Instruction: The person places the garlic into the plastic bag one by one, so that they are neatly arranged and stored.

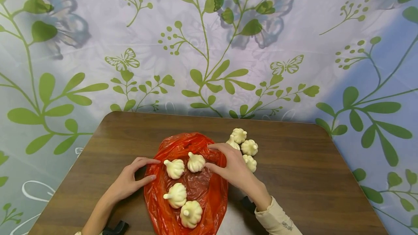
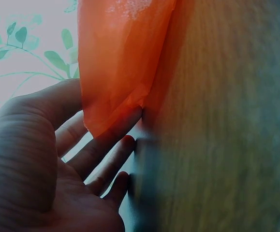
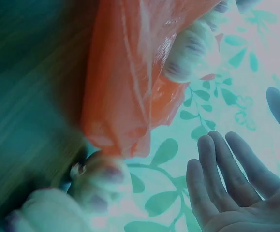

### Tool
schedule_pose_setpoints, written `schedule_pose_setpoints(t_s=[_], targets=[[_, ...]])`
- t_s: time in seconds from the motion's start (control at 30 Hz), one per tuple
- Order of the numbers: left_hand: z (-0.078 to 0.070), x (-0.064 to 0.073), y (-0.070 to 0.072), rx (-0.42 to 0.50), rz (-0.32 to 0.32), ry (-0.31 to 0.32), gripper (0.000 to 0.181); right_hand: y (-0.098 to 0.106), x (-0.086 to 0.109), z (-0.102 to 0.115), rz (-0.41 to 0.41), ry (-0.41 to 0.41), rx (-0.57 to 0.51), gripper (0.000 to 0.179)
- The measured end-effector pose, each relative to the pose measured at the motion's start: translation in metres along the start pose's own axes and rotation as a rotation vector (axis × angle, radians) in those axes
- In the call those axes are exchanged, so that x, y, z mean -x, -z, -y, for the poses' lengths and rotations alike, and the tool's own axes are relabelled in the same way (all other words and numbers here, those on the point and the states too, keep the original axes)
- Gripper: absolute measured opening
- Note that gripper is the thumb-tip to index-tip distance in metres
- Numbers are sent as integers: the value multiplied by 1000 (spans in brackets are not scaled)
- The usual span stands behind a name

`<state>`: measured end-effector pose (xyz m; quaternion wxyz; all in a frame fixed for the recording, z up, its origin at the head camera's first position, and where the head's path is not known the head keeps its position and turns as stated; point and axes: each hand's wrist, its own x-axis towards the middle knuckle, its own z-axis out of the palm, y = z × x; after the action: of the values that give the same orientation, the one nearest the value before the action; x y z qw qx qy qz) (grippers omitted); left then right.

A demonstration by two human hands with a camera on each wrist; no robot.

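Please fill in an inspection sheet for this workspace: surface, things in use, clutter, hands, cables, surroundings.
Surface: wood-grain table, rounded far corners.
Things in use: red plastic bag, mouth open; four garlic bulbs inside; four loose bulbs on the table beyond its right side, one partly behind a hand.
Clutter: pale patch at the bag's lower right, unidentifiable.
Left hand: touches the bag's left side, fingers spread.
Right hand: at the bag's right rim, fingers straight, holding nothing.
Cables: nothing seen.
Surroundings: backdrop printed with leaves and butterflies.

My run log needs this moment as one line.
left grip: touching red plastic bag; right grip: empty, near bag; garlic bulbs visible: four inside, four on table
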<state>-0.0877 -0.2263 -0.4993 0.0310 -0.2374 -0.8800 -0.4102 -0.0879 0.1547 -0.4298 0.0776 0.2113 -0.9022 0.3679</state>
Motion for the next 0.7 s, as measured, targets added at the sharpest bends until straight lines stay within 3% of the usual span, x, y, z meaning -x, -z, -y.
schedule_pose_setpoints(t_s=[0.3,0.53,0.7], targets=[[0,0,0,10,0,7,43,12,13,-13,-19,34,-31,48],[1,1,-1,-1,-2,3,42,21,22,-24,-76,77,54,48],[1,0,-1,2,-5,7,42,30,29,-30,-112,61,79,52]])
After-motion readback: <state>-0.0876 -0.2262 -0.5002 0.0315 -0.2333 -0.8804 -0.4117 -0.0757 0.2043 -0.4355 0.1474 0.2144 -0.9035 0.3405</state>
